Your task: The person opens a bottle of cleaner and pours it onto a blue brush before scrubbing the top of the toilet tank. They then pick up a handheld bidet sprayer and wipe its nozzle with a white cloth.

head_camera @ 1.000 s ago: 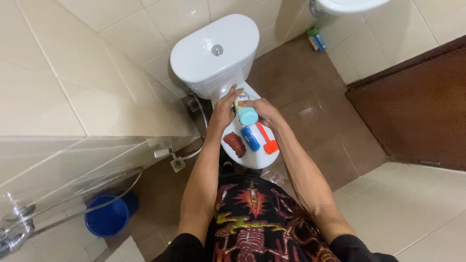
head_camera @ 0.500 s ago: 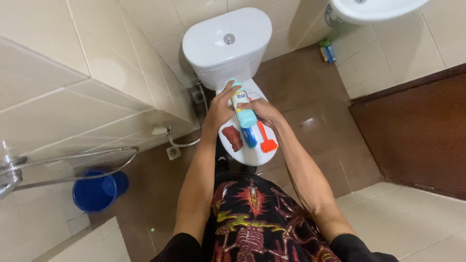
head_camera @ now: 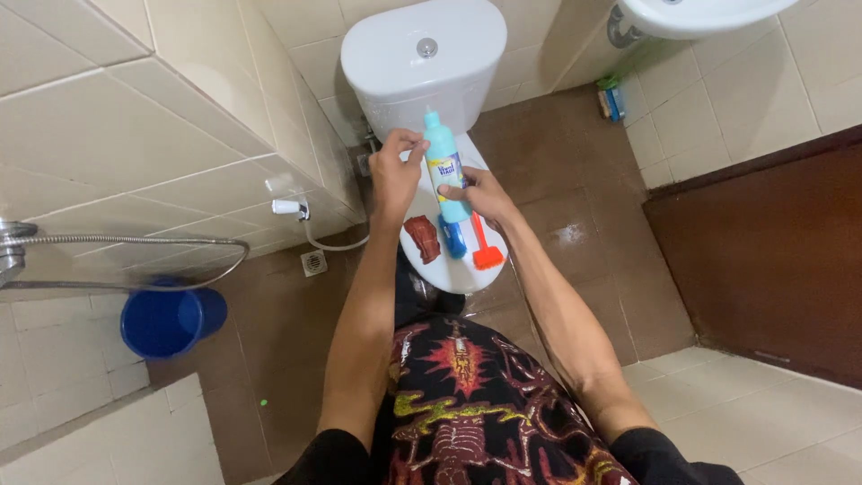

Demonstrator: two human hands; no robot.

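My right hand [head_camera: 476,193] grips the lower part of a turquoise squeeze bottle [head_camera: 442,157] with a white label, held upright over the shut toilet lid [head_camera: 453,274]. Its narrow nozzle points toward the white tank [head_camera: 422,54]. My left hand [head_camera: 395,166] is just left of the bottle's neck, off the bottle, with fingertips pinched together. Whether something small sits between them I cannot tell. On the lid lie a dark red cloth [head_camera: 420,238], a blue scrubber [head_camera: 453,238] and an orange-red brush [head_camera: 485,247].
A blue bucket [head_camera: 166,319] stands on the brown floor at the left, under a metal shower hose [head_camera: 135,241]. A white spray nozzle [head_camera: 287,207] and a floor drain [head_camera: 313,262] are beside the toilet. A sink [head_camera: 691,13], small containers [head_camera: 611,97] and a brown door [head_camera: 763,251] are on the right.
The bottle has been tipped upright from a slanted hold. My left hand has come off its top, leaving the nozzle bare. The view has shifted slightly.
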